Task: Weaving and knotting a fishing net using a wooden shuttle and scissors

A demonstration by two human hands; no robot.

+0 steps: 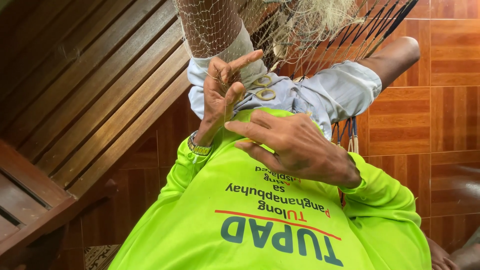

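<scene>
A fine pale fishing net (220,25) hangs down over my knees and onto my light denim shorts (335,90). My left hand (220,95), with a metal watch band at the wrist, is raised at the net's lower edge and pinches its thread between thumb and fingers. My right hand (295,145) lies across the front of my bright green shirt (260,220), fingers pointing left toward the left hand. A thin yellow piece (245,141) shows between its thumb and forefinger. Two yellowish rings (265,93) rest on my lap, just right of the left hand.
Slanted dark wooden slats (100,85) fill the left side. Reddish-brown floor tiles (440,110) lie to the right. Dark cords (380,30) run diagonally at the upper right and hang beside my right thigh. Another bare foot or hand shows at the bottom right corner (452,257).
</scene>
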